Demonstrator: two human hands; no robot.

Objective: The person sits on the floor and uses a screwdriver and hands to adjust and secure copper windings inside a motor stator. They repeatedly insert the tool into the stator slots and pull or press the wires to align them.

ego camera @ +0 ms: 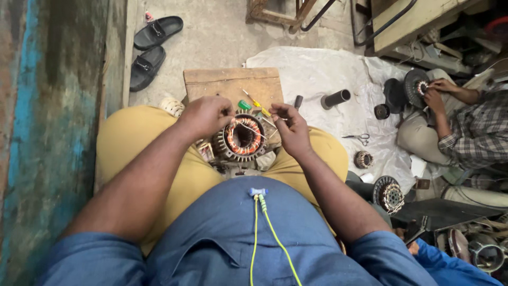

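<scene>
Head view: person sits on the floor, yellow trousers, blue shirt, a motor stator (pixel 244 139) with copper-orange windings resting between the knees. Left hand (pixel 205 115) sits on the stator's left rim, fingers curled narrow, pinching one end of a thin pale strip (pixel 247 127) that lies across the stator's bore. Right hand (pixel 288 127) is just right of the stator, fingers bent close together, pinching something thin near the strip's far end; cannot tell exactly what it grips. Beyond the stator, a wooden board (pixel 230 83) lies on the concrete floor with a green-handled screwdriver (pixel 245 105) and a yellow-handled tool (pixel 259 105) on its near edge. Black sandals (pixel 151 45) lie at upper left. A white plastic sheet (pixel 317 74) spreads to the right, carrying a dark tube (pixel 336 98), scissors (pixel 359 138) and a small wound stator (pixel 363 159). At far right a co-worker in a checked shirt has both hands (pixel 436 91) on another round motor part (pixel 415 87). Yellow-green cable (pixel 259 233) hangs down the shirt front.
</scene>
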